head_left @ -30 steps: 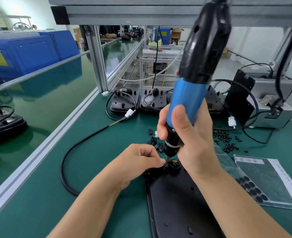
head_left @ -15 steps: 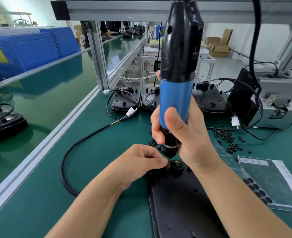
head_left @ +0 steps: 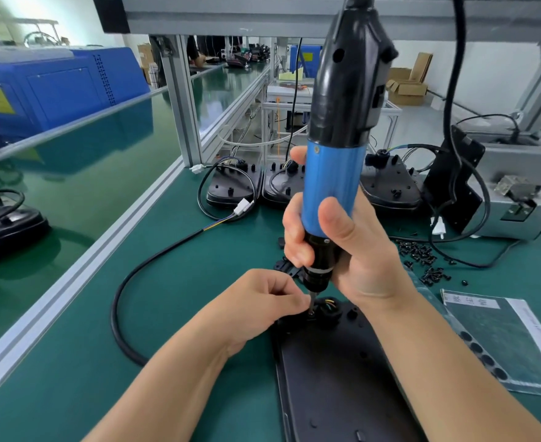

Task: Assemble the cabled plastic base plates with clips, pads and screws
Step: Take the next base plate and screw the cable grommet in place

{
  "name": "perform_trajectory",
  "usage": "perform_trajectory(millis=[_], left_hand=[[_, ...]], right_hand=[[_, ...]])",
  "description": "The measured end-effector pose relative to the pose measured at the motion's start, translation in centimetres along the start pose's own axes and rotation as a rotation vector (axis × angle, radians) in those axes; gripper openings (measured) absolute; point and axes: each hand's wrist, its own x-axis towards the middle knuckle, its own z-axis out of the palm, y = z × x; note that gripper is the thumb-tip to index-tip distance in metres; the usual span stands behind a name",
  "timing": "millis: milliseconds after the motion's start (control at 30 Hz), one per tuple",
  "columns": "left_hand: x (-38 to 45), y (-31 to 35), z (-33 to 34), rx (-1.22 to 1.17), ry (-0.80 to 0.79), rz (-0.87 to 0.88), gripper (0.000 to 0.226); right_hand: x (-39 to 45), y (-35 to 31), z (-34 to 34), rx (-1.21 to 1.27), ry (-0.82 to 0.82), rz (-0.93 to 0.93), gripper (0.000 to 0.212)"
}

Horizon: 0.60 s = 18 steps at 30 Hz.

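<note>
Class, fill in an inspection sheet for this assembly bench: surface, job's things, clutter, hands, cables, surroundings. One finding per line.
Surface: green bench mat.
Job's things: black base plate lying flat; electric screwdriver upright, bit at the plate's far end; loose screws; sheet of black pads.
Clutter: more base plates at the back.
Hands: right hand grips the screwdriver; left hand pinches something by the bit, too small to tell.
Cables: black cable looping left; white connector.
Surroundings: grey box; blue machine.
</note>
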Motion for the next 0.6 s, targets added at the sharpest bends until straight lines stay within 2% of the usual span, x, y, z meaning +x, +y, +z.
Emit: perform_trajectory(millis=[133, 300, 400, 500, 567, 600], left_hand=[[-0.2, -0.4, 0.1, 0.050, 0.006, 0.032, 0.013], [-0.4, -0.6, 0.5, 0.103, 0.046, 0.071, 0.019], [-0.3, -0.6, 0.4, 0.138, 0.058, 0.079, 0.018], [-0.4, -0.6, 0.3, 0.142, 0.048, 0.080, 0.016], [-0.3, -0.6, 0.1, 0.159, 0.045, 0.071, 0.017], [-0.3, -0.6, 0.1, 0.180, 0.043, 0.065, 0.017]], right_hand=[[0.0, 0.0, -0.4, 0.087, -0.068, 0.039, 0.074], [0.3, 0.1, -0.8, 0.218, -0.162, 0.076, 0.063], [0.3, -0.2, -1.0, 0.185, -0.163, 0.066, 0.069], [0.0, -0.6, -1.2, 0.113, -0.072, 0.028, 0.087], [-0.3, -1.5, -1.8, 0.085, 0.062, 0.004, 0.086], [-0.6, -2.1, -2.5, 0.060, 0.156, -0.002, 0.079]])
